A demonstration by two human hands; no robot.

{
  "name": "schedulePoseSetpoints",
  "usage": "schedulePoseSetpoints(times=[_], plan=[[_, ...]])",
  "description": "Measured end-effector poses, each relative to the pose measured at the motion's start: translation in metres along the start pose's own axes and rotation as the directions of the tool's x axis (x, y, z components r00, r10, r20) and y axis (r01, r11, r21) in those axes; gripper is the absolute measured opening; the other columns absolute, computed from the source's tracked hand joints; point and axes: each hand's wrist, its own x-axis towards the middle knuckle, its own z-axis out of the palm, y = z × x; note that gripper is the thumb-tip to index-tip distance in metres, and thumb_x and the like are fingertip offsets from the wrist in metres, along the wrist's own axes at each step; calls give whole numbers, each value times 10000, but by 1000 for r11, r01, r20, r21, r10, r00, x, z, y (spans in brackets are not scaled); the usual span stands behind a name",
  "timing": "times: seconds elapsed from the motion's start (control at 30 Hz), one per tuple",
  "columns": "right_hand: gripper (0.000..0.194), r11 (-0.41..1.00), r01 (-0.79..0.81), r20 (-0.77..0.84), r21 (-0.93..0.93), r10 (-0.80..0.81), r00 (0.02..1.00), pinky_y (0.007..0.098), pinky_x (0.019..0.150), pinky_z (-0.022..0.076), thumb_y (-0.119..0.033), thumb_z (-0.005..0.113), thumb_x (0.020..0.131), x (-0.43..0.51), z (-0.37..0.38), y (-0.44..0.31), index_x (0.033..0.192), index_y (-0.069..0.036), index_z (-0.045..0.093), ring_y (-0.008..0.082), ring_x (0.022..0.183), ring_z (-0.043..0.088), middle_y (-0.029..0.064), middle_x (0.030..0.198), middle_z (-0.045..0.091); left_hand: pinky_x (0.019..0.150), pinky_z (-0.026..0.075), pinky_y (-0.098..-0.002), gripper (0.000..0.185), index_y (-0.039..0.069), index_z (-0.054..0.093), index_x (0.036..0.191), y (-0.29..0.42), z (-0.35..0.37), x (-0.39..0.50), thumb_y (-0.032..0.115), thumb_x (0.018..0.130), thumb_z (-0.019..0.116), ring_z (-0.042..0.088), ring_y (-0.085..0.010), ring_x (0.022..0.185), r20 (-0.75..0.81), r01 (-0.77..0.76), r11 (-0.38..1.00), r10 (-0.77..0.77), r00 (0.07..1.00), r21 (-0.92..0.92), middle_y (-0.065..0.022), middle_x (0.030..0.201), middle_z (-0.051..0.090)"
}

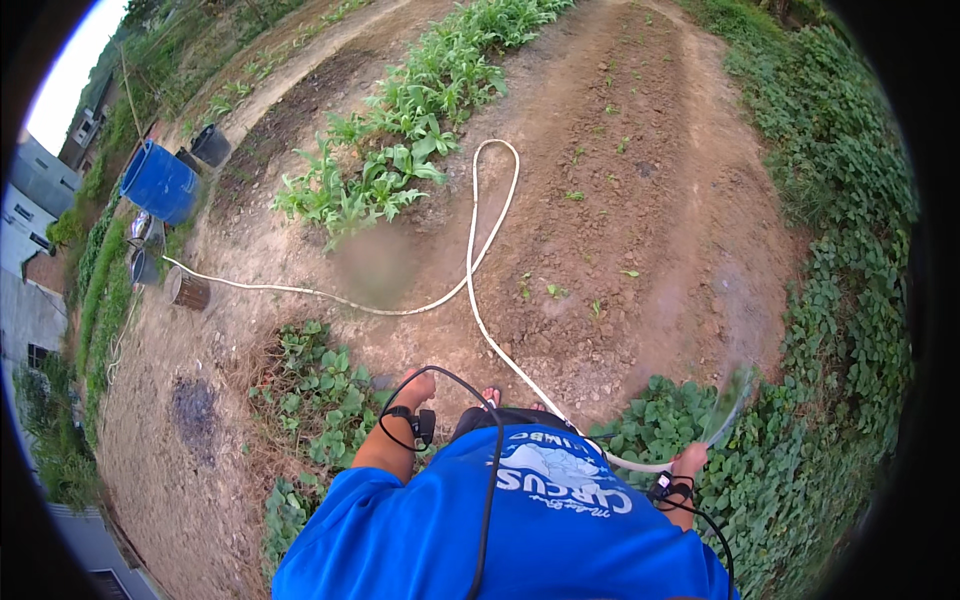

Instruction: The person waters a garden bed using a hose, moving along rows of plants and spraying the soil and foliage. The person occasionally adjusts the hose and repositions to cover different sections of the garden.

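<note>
My right hand (690, 456) is closed around the end of a white garden hose (517, 371), out to my right above leafy ground cover. Water (729, 409) streams up and forward from that end. From my hand the hose passes in front of my waist, runs out over the soil, loops back and crosses itself, then trails left toward the buckets. My left hand (421, 387) hangs low beside a patch of broad-leaved vines (326, 409), apart from the hose. Nothing shows in it, and its fingers are too indistinct to read.
Tiny seedlings (574, 196) dot the tilled soil bed (622, 142) ahead. Taller leafy greens (409, 154) grow left of it. Dense vines (847, 202) line the right side. A blue barrel (161, 182), a rusty bucket (187, 289) and a black tub (210, 145) stand far left. Black cables (491, 480) cross my shirt.
</note>
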Motion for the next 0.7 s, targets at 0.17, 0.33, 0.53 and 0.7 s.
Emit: schedulePoseSetpoints(times=[0.17,0.33,0.53,0.7], plan=[[433,994,-95,-25,60,97,995,446,452,327,-444,433,1003,9,-18,13,886,-32,496,265,523,444,132,702,487,756,585,-416,366,-20,752,845,8,0,11,219,936,491,733,-292,765,40,-184,952,179,983,245,-164,810,749],[413,992,-102,54,78,98,994,450,466,343,-456,417,1008,19,-17,27,891,-64,472,259,528,419,117,686,448,791,582,-419,295,18,763,911,2,4,20,207,900,536,732,-314,906,88,-251,861,236,968,442,-185,939,747],[426,998,2,113,64,-9,994,451,454,346,-480,406,1012,22,-1,25,848,-89,453,261,495,408,96,627,419,828,574,-441,283,60,767,936,-16,8,29,259,847,587,709,-359,990,-207,-100,902,202,957,419,-202,1026,731],[438,996,8,100,92,-18,995,466,443,354,-481,394,1021,22,7,18,845,-85,461,274,467,402,112,630,439,945,551,-429,342,-8,708,1111,-8,-5,21,230,886,610,670,-374,1104,-110,-72,883,138,984,465,-251,1149,692]])
